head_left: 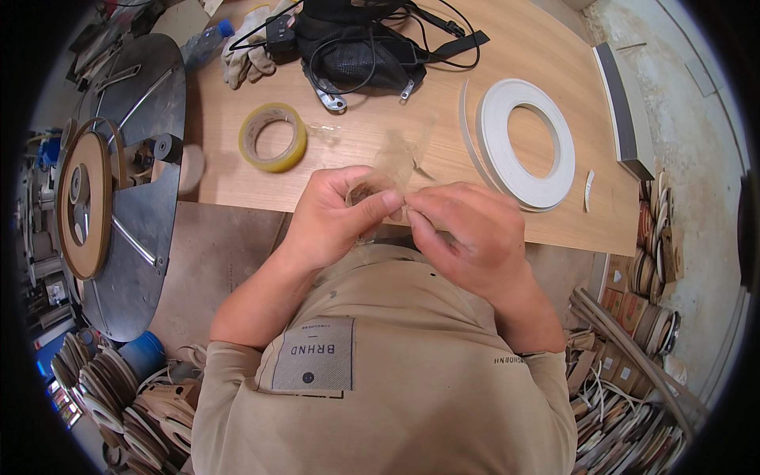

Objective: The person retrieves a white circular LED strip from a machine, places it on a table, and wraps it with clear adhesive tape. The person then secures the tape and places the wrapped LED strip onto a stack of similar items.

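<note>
In front of my body, at the table's near edge, my left hand (328, 214) holds a curled piece of clear tape (366, 187) between thumb and fingers. My right hand (475, 229) pinches at the same tape, its fingertips close to my left thumb. A thin, see-through stretch of tape extends away from the hands over the wooden table (332, 150); its exact outline is hard to make out. Left of it, a yellowish roll of clear packing tape (298, 152) lies flat. A large roll of white edge banding (494, 146) rests to the right, with a loose end curving off it.
A black bag (348, 55) with cables lies at the far side, beside work gloves (249, 63) and a plastic bottle (204, 46). At left stands a dark round plate (146, 214) with a brown band roll. A short white strip (588, 191) lies at right. Coils (95, 380) are stacked below left.
</note>
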A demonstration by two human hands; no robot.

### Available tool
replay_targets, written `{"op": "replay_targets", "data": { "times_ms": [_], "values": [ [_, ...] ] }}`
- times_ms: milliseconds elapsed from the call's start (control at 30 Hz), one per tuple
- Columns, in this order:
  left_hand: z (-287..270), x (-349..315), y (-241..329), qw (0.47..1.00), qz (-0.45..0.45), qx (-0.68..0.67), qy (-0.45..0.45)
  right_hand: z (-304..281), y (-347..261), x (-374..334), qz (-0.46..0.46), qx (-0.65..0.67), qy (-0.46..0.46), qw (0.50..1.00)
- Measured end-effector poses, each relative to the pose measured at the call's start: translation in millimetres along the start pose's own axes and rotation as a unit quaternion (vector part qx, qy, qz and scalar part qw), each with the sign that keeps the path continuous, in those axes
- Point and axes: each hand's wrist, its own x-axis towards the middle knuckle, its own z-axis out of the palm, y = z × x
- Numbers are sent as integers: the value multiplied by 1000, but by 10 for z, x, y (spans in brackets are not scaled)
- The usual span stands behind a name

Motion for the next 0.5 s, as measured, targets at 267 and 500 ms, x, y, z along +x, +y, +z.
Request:
{"op": "replay_targets", "data": {
  "times_ms": [267, 500],
  "values": [
    [-5, 4, -10, 1000, 3, 20, -10, -26, -14, -49, 0, -35, -30, 999],
    [22, -6, 17, 999, -2, 33, -2, 9, 5, -61, -7, -38, -8, 999]
  ]
}}
